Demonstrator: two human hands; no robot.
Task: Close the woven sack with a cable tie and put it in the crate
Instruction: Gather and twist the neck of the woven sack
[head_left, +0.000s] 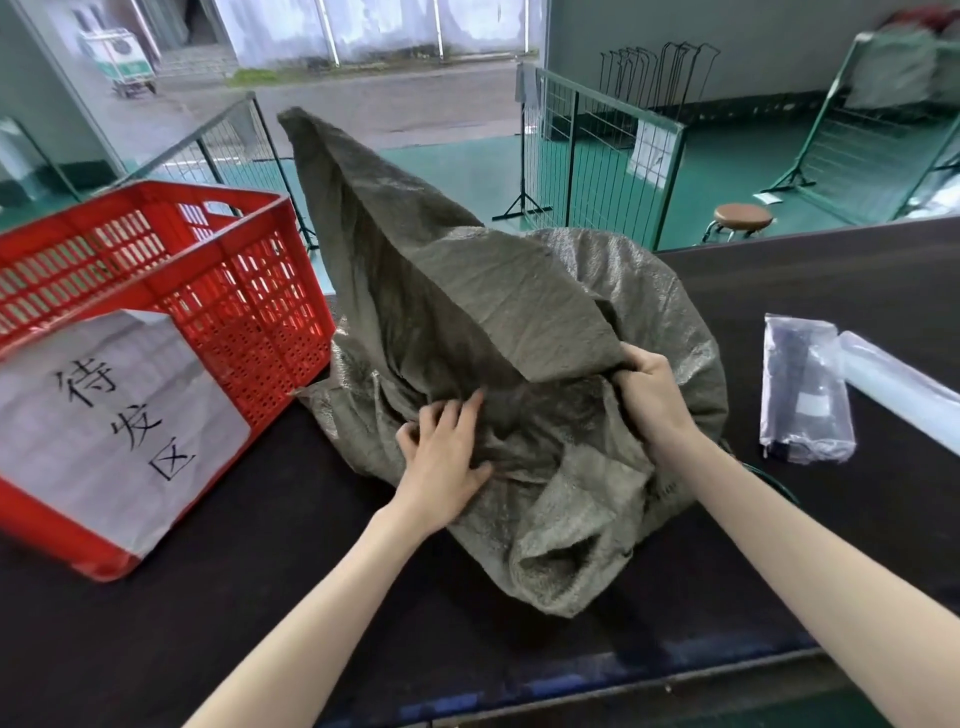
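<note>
A grey-green woven sack lies bulging on the black table, its loose open top standing up toward the back left. My right hand grips a fold of the sack's upper fabric at its right side. My left hand rests on the crumpled fabric lower left, fingers spread and pinching lightly. The red slatted crate stands at the left, tilted, with a white paper sign on its front. A clear plastic packet with dark contents lies at the right; whether it holds cable ties I cannot tell.
A clear plastic roll lies beside the packet at the right edge. Beyond the table are green wire fence panels, a round brown stool and a green floor. The table's front edge runs near my forearms.
</note>
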